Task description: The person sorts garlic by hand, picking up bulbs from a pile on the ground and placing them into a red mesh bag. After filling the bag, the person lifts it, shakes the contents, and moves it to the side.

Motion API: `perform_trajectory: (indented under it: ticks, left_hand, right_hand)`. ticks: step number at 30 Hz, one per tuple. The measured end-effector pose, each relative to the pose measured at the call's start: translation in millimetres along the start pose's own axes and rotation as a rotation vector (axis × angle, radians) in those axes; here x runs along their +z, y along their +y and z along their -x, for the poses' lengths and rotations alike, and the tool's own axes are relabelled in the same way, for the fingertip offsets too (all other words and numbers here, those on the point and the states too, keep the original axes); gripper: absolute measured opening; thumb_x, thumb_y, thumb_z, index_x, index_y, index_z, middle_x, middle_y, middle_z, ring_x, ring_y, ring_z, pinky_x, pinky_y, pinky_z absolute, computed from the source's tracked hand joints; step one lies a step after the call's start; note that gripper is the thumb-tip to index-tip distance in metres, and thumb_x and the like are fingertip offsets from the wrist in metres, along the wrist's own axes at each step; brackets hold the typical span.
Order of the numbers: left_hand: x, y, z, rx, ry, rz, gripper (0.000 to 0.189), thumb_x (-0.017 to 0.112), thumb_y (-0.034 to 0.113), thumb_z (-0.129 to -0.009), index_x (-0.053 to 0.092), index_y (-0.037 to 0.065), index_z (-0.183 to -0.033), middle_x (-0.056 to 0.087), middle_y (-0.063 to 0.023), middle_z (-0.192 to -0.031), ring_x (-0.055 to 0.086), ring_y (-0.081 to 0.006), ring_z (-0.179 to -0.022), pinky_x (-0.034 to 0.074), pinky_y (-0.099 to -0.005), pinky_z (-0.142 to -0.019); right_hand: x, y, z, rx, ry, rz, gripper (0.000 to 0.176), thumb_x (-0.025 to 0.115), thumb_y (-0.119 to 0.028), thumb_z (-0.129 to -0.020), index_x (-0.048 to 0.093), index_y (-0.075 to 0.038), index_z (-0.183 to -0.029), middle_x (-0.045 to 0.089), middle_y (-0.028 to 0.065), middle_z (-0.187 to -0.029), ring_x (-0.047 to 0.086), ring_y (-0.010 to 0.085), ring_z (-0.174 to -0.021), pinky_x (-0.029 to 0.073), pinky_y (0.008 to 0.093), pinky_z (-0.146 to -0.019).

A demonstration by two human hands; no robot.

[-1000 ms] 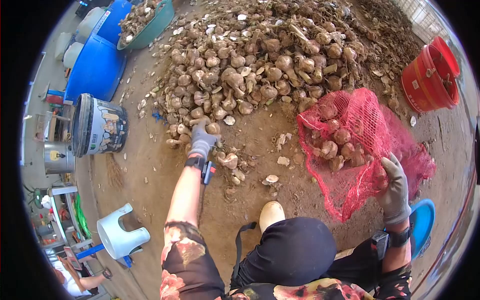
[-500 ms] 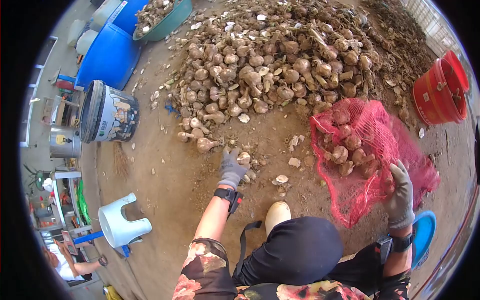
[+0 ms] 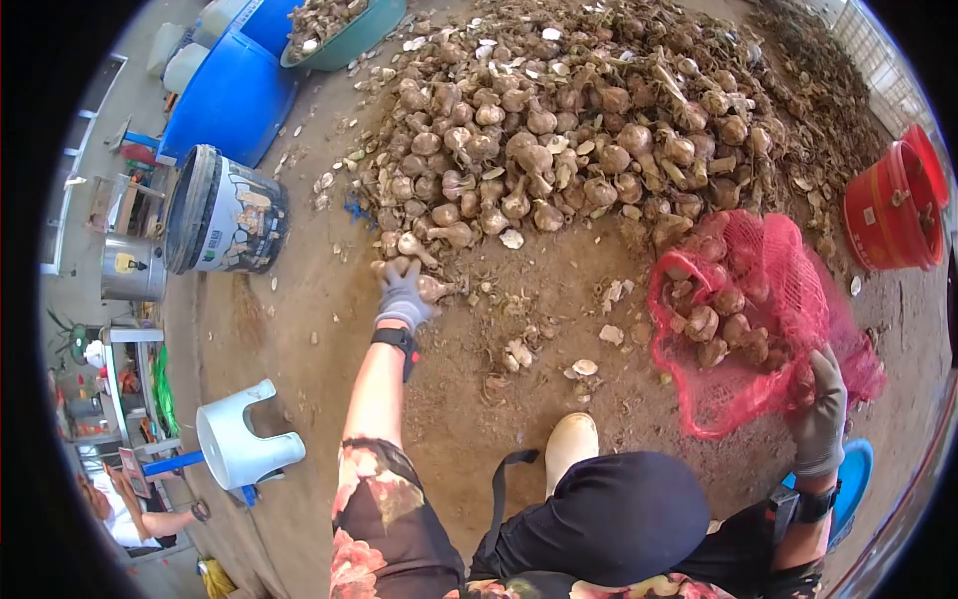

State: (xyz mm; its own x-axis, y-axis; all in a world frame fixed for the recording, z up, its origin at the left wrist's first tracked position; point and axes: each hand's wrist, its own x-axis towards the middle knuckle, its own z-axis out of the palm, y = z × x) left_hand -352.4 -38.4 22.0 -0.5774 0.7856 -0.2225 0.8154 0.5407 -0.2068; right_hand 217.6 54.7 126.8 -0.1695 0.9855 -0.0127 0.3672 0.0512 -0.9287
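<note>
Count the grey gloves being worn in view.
2: one on the left hand, beside the garlic pile; one on the right hand, holding the red mesh bag.

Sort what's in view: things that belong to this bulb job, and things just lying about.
In the job:
- bulb heap, left hand at its edge
- red net bag, right hand holding it

Apparently just about:
- pale stool
- red bucket
- blue tub
</note>
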Motion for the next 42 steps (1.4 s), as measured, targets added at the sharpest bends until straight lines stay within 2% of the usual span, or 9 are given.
perform_trajectory:
  ticks: [8, 16, 22, 26, 30, 36, 39, 40, 42]
  left_hand:
    - [31, 0, -49, -0.411, -0.009, 0.597, 0.083, 0.083, 0.036, -0.052, 0.049, 0.011, -0.123, 0.046, -0.0171, -0.124, 0.046, -0.0266, -0.113, 0.042, -0.0355, -0.091]
    - [-38, 118, 36, 0.051, -0.399, 1.963, 0.022, 0.062, 0.016, -0.077, 0.058, 0.009, -0.098, 0.058, 0.001, -0.084, 0.055, -0.0079, -0.078, 0.045, -0.022, -0.072]
    - [-83, 308, 115, 0.667, -0.916, 1.544, 0.064, 0.076, 0.014, -0.067, 0.045, 0.009, -0.124, 0.048, -0.0085, -0.118, 0.054, -0.0212, -0.092, 0.048, -0.0358, -0.081]
    - [-79, 328, 66, 0.679, 0.327, 0.747, 0.064, 0.072, 0.013, -0.069, 0.043, 0.005, -0.125, 0.043, -0.0138, -0.124, 0.051, -0.0201, -0.105, 0.045, -0.0294, -0.08]
    - [3, 339, 28, 0.493, 0.048, 0.902, 0.036, 0.062, 0.007, -0.073, 0.055, 0.002, -0.108, 0.058, -0.0112, -0.095, 0.058, -0.0173, -0.086, 0.049, -0.0309, -0.07]
    - [-94, 399, 61, 0.29, -0.44, 1.513, 0.022, 0.051, 0.008, -0.078, 0.061, 0.004, -0.098, 0.061, -0.0037, -0.075, 0.056, -0.0126, -0.058, 0.047, -0.0245, -0.049]
    - [-187, 442, 79, 0.534, -0.718, 1.747, 0.018, 0.061, 0.014, -0.079, 0.06, 0.007, -0.095, 0.061, -0.0024, -0.076, 0.056, -0.0112, -0.061, 0.048, -0.0264, -0.049]
    - [-176, 462, 51, 1.043, -0.409, 1.646, 0.011, 0.061, 0.017, -0.081, 0.06, 0.009, -0.089, 0.06, -0.0025, -0.073, 0.056, -0.0122, -0.058, 0.047, -0.0259, -0.047]
    - [-284, 449, 108, 0.634, -0.773, 1.742, 0.01, 0.051, 0.014, -0.084, 0.058, 0.007, -0.084, 0.059, -0.0014, -0.071, 0.057, -0.0144, -0.059, 0.048, -0.0268, -0.05]
  right_hand:
    - [21, -31, -15, 0.335, 0.07, -0.653, 0.025, 0.047, -0.008, -0.09, 0.051, -0.002, -0.114, 0.057, 0.0055, -0.107, 0.055, 0.012, -0.095, 0.045, 0.0264, -0.085]
    - [22, -50, -20, 0.604, 0.079, -0.958, 0.008, 0.052, -0.006, -0.085, 0.055, -0.009, -0.092, 0.056, -0.0026, -0.072, 0.052, 0.0054, -0.056, 0.041, 0.0174, -0.045]
    - [25, -37, -20, 0.463, 0.219, -0.827, 0.014, 0.056, -0.002, -0.083, 0.056, -0.007, -0.096, 0.062, 0.0025, -0.085, 0.06, 0.0128, -0.069, 0.049, 0.0243, -0.061]
    - [-18, -39, -16, 0.446, 0.277, -1.064, 0.015, 0.053, -0.002, -0.085, 0.056, -0.004, -0.1, 0.063, 0.0064, -0.092, 0.062, 0.0179, -0.083, 0.051, 0.032, -0.079]
    - [-75, -19, 6, 0.63, 0.126, -1.306, 0.019, 0.046, -0.013, -0.09, 0.055, -0.002, -0.102, 0.063, 0.0115, -0.099, 0.062, 0.0229, -0.089, 0.05, 0.0343, -0.083]
    - [-138, -48, 39, 0.619, 0.343, -1.3, 0.024, 0.047, -0.016, -0.087, 0.059, -0.002, -0.102, 0.065, 0.0108, -0.098, 0.063, 0.0231, -0.089, 0.049, 0.039, -0.084]
    - [-173, -50, 67, 0.212, 0.599, -1.034, 0.023, 0.049, -0.017, -0.087, 0.06, -0.001, -0.099, 0.066, 0.0109, -0.089, 0.064, 0.0203, -0.075, 0.053, 0.0342, -0.072]
    - [-178, -69, 75, 0.03, 0.719, -0.798, 0.025, 0.049, -0.019, -0.087, 0.059, -0.001, -0.102, 0.066, 0.0107, -0.086, 0.064, 0.0189, -0.07, 0.054, 0.0331, -0.07]
    - [-161, -122, 76, -0.35, 0.953, -0.539, 0.03, 0.049, -0.017, -0.088, 0.053, 0.002, -0.111, 0.064, 0.0118, -0.092, 0.063, 0.0176, -0.073, 0.054, 0.032, -0.069]
